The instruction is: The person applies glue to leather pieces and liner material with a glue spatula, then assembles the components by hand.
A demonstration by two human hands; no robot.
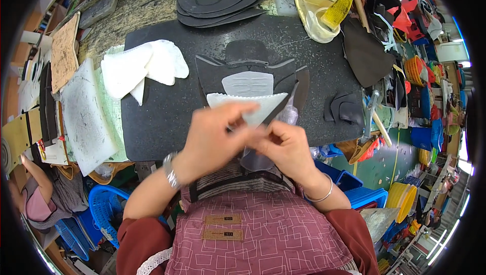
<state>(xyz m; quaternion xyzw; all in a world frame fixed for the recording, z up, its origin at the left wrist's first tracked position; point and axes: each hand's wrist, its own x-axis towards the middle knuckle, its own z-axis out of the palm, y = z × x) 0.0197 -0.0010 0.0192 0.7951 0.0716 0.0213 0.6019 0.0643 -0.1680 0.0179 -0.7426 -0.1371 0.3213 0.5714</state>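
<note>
Just above the near edge of the black work board, both my hands meet at a white fabric piece (268, 104) with a zigzag edge. The piece is tilted, and dark material shows along its right side. My left hand (210, 136) lies against its near side, the fingers bent and smeared by motion. My right hand (286, 148) pinches its lower corner, the fingers closed. Right beyond it lies a black cut upper piece (245, 62) bearing a light grey patch (248, 83). A clear plastic bottle-like thing (288, 114) is partly hidden behind my right hand.
White fabric pieces (162, 62) lie at the board's (157, 118) left. Black cut pieces (215, 4) are stacked at the back. A yellowed glue container (316, 2) with a yellow brush head (337, 11) stands back right. Small dark pieces (347, 108) and a wooden-handled hammer (377, 118) lie right.
</note>
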